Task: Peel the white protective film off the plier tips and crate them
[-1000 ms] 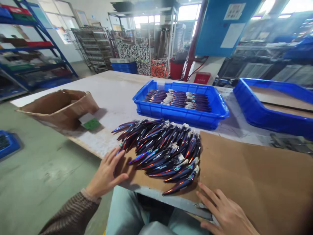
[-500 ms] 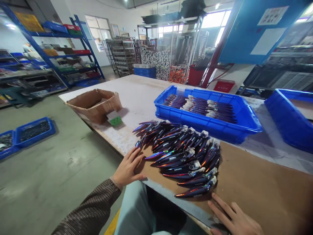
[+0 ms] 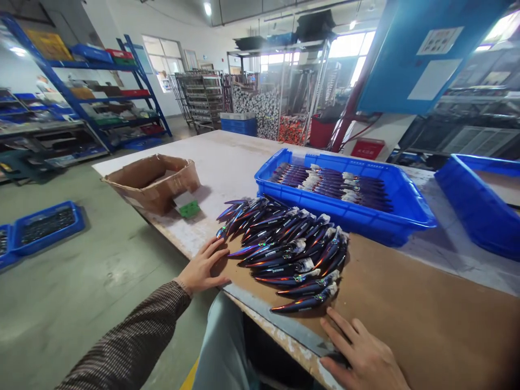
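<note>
A row of dark, glossy purple-blue lure-shaped pieces (image 3: 284,252) lies on a brown cardboard sheet (image 3: 426,314) at the table's near edge. My left hand (image 3: 203,265) lies flat and open on the sheet's left corner, fingertips touching the nearest pieces. My right hand (image 3: 361,357) rests open on the sheet's front edge, just below the lowest piece, holding nothing. A blue plastic tray (image 3: 349,216) behind the row holds more of the same pieces.
An open brown cardboard box (image 3: 152,181) and a small green pad (image 3: 189,207) sit at the table's left. A second blue tray (image 3: 479,200) stands at the right. Blue trays (image 3: 44,225) lie on the floor; shelving and racks fill the background.
The view has shifted slightly. Both hands stay flat on the cardboard sheet; the sheet and its row of pieces sit a little closer to the left and lower than before.
</note>
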Demonstrator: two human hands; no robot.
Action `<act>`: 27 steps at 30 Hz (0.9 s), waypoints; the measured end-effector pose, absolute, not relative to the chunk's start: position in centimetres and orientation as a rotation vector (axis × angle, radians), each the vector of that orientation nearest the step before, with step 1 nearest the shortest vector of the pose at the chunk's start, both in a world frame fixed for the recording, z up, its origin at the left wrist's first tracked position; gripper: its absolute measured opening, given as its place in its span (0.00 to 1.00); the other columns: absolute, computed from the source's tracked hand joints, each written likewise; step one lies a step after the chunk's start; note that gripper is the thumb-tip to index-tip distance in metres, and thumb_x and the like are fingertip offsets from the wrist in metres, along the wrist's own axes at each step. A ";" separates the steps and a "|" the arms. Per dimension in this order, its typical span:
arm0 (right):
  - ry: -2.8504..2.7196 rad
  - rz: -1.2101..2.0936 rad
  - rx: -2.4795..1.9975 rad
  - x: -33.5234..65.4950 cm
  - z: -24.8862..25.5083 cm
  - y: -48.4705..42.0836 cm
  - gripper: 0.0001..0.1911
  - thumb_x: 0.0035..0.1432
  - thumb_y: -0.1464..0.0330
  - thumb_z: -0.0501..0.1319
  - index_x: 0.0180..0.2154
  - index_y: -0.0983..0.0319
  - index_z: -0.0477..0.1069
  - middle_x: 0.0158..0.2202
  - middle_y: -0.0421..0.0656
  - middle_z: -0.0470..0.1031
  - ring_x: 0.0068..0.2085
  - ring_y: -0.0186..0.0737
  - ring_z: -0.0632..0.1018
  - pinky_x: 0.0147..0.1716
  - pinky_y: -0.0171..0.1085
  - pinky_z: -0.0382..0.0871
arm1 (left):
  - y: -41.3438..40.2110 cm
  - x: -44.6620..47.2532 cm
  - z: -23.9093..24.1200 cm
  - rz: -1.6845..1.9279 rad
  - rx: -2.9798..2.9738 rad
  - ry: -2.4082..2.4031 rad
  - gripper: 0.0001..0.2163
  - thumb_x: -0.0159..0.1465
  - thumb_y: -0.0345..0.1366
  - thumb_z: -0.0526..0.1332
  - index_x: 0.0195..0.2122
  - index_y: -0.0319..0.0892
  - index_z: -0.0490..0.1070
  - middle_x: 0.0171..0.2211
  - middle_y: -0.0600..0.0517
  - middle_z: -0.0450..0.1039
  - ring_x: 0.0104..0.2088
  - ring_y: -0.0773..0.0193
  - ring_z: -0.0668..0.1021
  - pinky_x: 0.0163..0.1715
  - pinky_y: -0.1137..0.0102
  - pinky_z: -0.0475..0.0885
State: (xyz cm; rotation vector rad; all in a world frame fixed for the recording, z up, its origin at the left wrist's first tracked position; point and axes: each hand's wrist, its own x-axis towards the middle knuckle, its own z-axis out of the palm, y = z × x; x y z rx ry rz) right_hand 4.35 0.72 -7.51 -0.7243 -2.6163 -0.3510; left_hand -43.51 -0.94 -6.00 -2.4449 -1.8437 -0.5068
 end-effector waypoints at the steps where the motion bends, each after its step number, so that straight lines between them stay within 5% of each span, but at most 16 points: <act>1: -2.630 -0.328 -0.745 4.0 -7.5 0.7 0.25 0.66 0.50 0.57 0.52 0.60 0.77 0.54 0.49 0.80 0.40 0.48 0.81 0.30 0.38 0.78 | -0.8 -43.8 -5.9 -0.508 -2.448 -1.843 0.34 0.59 0.56 0.65 0.62 0.42 0.67 0.68 0.37 0.59 0.69 0.37 0.56 0.65 0.43 0.61; 12: -2.751 -0.005 -1.010 -0.4 -6.1 0.7 0.28 0.61 0.50 0.64 0.56 0.59 0.74 0.61 0.53 0.74 0.49 0.57 0.77 0.40 0.47 0.76 | 1.0 -48.8 -6.4 -0.481 -2.432 -1.752 0.30 0.61 0.52 0.64 0.63 0.47 0.66 0.69 0.42 0.59 0.70 0.38 0.56 0.64 0.43 0.62; 22: -2.691 0.245 -1.083 -2.1 -5.4 1.2 0.28 0.63 0.48 0.61 0.58 0.57 0.71 0.64 0.48 0.71 0.54 0.57 0.74 0.45 0.49 0.74 | 1.3 -50.4 -6.3 -0.459 -2.378 -1.707 0.34 0.64 0.48 0.61 0.69 0.47 0.53 0.74 0.41 0.43 0.71 0.34 0.53 0.63 0.40 0.63; 27: -2.696 0.299 -1.053 -0.8 -5.4 0.2 0.24 0.63 0.53 0.63 0.57 0.55 0.71 0.65 0.43 0.70 0.52 0.55 0.75 0.44 0.48 0.75 | 0.4 -50.4 -6.2 -0.536 -2.299 -1.753 0.30 0.67 0.48 0.57 0.68 0.47 0.54 0.71 0.40 0.51 0.69 0.35 0.58 0.63 0.40 0.62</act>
